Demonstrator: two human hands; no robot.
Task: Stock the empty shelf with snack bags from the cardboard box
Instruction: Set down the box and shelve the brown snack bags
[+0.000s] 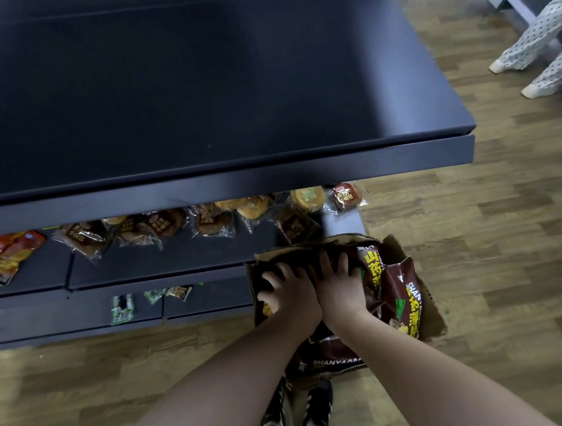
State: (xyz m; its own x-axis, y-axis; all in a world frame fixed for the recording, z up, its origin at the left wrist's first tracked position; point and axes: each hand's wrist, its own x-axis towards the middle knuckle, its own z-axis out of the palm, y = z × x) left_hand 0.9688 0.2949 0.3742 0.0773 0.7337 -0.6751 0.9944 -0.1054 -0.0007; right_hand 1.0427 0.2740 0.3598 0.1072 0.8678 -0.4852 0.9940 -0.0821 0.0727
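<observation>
The dark blue top shelf (198, 95) fills the upper view, its flat surface bare. Below that shelf, a second tier (163, 254) carries a row of clear-wrapped small breads (207, 219) along its back, with red-orange snack packets (8, 253) at its left end. Lower again, a third tier (80, 315) holds a few small green packets (122, 308). Below the top shelf's right end, on the wood-plank floor (476, 265), sits the open cardboard box (426, 315), crowded with dark brown snack bags (401, 287) printed in yellow lettering. Both hands reach into this box side by side. The left hand (288, 295) and the right hand (339, 285) lie with fingers spread over the dark bags; whether either has hold of a bag cannot be told.
</observation>
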